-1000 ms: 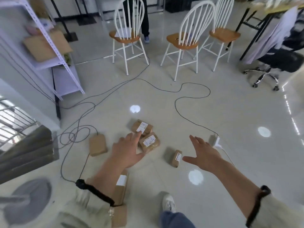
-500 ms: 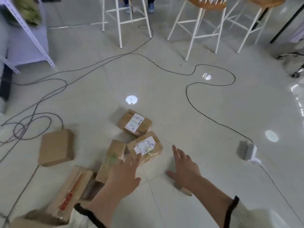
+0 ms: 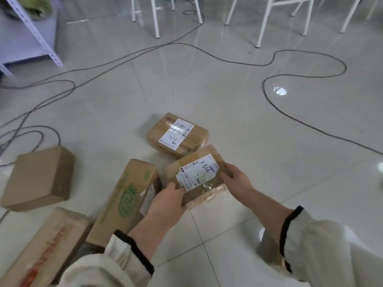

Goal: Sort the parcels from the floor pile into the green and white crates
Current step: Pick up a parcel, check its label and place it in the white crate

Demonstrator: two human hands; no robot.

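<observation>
Light being reflected by glossy floor tiles (image 3: 207, 90) — matt cardboard parcel (image 3: 194, 180) being covered by shiny tape (image 3: 205, 189), paper label (image 3: 199, 169).

I've got a pale glossy tile floor (image 3: 228, 96) carrying everything. Ctr: box w/ label marked 134 (image 3: 178, 135), flat on the tiles. Nearer me lies a long box w/ green print (image 3: 126, 195); just beside it, btm-L, a box w/ red print (image 3: 41, 245), partly cut by the frame edge. A plain brown box (image 3: 39, 179) sits apart at L. Grey cables (image 3: 68, 88) loop across the L side, and a black cable (image 3: 290, 119) snakes across the R. White chair legs (image 3: 261, 21) and a shelf unit (image 3: 56, 59) stand at the far edge.
</observation>
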